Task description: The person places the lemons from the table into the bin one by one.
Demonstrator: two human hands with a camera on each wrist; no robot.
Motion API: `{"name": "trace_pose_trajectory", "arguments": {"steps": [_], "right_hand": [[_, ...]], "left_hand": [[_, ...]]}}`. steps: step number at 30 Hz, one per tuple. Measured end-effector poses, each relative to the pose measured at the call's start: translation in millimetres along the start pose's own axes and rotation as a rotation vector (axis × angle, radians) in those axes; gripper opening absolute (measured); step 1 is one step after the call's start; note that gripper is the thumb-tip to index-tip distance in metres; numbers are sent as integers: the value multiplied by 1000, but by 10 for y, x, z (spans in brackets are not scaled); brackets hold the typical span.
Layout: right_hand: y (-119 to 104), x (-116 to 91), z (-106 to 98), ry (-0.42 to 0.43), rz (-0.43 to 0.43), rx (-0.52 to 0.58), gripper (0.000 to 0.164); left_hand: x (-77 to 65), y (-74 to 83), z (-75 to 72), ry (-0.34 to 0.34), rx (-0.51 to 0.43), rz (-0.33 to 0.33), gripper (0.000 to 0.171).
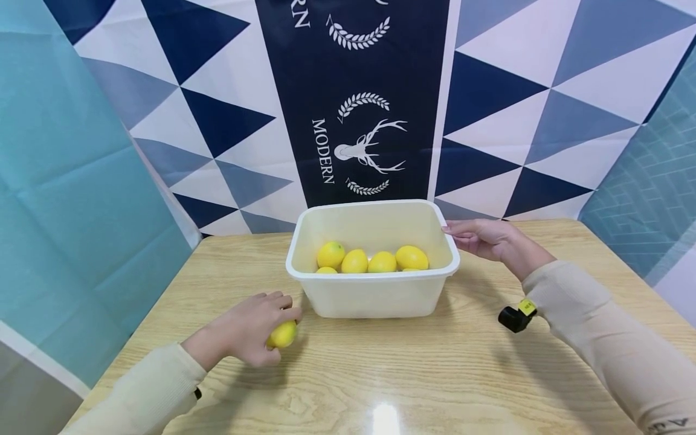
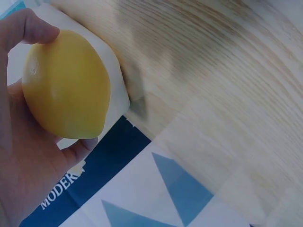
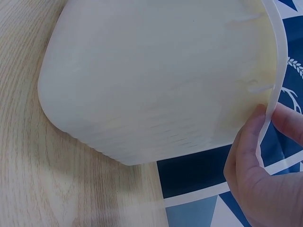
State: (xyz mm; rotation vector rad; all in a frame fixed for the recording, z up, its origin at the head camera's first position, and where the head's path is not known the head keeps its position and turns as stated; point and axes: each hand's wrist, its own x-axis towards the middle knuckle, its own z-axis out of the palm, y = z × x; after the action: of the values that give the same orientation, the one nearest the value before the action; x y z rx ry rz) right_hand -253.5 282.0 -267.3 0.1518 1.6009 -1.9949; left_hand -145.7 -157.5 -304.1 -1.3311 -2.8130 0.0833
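A lemon (image 2: 66, 85) is gripped in my left hand (image 1: 252, 329), between thumb and fingers, just in front of the left side of a white plastic tub (image 1: 375, 296). In the head view the same lemon (image 1: 283, 334) shows partly past the fingers. Several yellow lemons (image 1: 354, 261) lie inside the tub, some half hidden by its front wall. My right hand (image 1: 484, 237) pinches the tub's right rim; in the right wrist view the fingers (image 3: 248, 146) lie under the rim's outer side and the thumb is over the edge.
The tub stands on a wood-grain table (image 1: 337, 374) near its back edge. Behind it hangs a patterned cloth (image 1: 228, 121) with triangles and a deer print. A teal cloth (image 1: 70, 181) hangs along the left side. A small black wrist camera (image 1: 513, 319) sits by the right sleeve.
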Motion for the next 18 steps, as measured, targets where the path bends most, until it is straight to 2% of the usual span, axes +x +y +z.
{"name": "trace_pose_trajectory", "arguments": {"steps": [7, 13, 18], "right_hand": [[18, -9, 28, 7, 7, 15, 83], [28, -15, 32, 12, 3, 19, 84], [39, -28, 17, 6, -2, 23, 84]], "left_hand": [[-20, 62, -61, -40, -7, -19, 45], [-25, 113, -180, -75, -38, -36, 44], [-12, 143, -271, -78, -59, -18, 40]]}}
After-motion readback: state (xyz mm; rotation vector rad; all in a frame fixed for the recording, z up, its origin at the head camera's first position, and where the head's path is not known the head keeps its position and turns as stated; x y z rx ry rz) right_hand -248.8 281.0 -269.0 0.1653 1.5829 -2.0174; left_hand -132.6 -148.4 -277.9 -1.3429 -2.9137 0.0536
